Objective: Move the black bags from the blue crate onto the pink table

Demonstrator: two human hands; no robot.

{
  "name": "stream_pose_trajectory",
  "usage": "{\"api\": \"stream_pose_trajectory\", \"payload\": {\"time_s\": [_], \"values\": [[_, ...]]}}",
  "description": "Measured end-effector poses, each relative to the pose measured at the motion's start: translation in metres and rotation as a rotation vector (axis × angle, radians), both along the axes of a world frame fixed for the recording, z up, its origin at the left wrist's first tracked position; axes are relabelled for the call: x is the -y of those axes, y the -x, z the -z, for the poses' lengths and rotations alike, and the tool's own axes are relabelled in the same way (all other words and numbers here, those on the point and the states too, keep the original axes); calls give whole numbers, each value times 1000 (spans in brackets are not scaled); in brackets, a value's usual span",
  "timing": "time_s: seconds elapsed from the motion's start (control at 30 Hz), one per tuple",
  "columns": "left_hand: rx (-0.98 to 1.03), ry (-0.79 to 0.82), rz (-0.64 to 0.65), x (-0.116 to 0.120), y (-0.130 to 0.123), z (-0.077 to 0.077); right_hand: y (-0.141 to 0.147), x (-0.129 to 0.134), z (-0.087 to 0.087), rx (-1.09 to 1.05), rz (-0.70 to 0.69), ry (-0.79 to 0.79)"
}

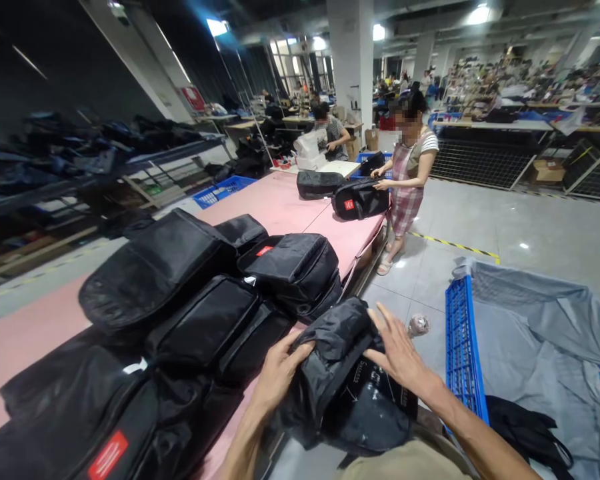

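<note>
My left hand (280,370) grips the left side of a crumpled black bag (340,373) held at the near edge of the pink table (280,200). My right hand (397,350) rests flat on the bag's right side, fingers spread. A printed black card or plastic sleeve (375,400) hangs under the bag. To the left, several black backpacks (200,293) lie stacked on the table, some with red labels.
A person in a checked apron (410,167) handles a black bag (360,199) at the table's far end; another sits at a sewing machine (330,133). A blue crate lined with grey cloth (530,333) stands on the floor at my right. Shelves of dark goods (55,160) line the left.
</note>
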State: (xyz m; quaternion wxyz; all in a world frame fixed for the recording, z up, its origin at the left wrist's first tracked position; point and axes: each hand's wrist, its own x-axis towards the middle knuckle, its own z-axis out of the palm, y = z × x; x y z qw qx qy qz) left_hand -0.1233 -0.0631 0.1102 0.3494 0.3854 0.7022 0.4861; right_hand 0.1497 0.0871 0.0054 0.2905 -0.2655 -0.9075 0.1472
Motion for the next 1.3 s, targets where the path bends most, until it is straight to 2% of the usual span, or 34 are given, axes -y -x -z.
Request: {"api": "stream_pose_trajectory", "payload": {"time_s": [0.07,0.13,0.23,0.33,0.43,0.53,0.63,0.73,0.8,0.9,0.97,1.07,1.17,1.3], "values": [[21,-2,144,-22,0,-17,16,-4,-25,-47,-135,-134],[78,-10,232,-45,-2,-30,24,-15,-35,-131,-166,-212],[205,21,318,-74,-12,-35,16,-25,-33,-247,-85,-179],[226,61,440,-91,-29,-27,-13,-14,-25,-310,13,-40],[60,25,526,-95,-57,-11,-55,14,-16,-352,113,86],[-175,-74,510,-89,-92,12,-98,35,-5,-365,242,124],[-448,-249,592,-86,-124,48,-133,39,3,-358,403,163],[-686,-410,732,-99,-141,90,-151,32,8,-335,547,307],[-744,-463,790,-119,-145,113,-156,21,10,-319,598,434],[-682,-510,822,-154,-148,137,-159,-4,15,-325,614,596],[-599,-515,785,-174,-149,150,-161,-26,20,-337,584,692],[-455,-420,691,-195,-148,162,-158,-66,25,-307,520,822],[-264,-252,609,-214,-144,157,-150,-114,25,-192,455,956],[-47,4,507,-253,-140,131,-137,-180,23,-40,286,1161]]}}
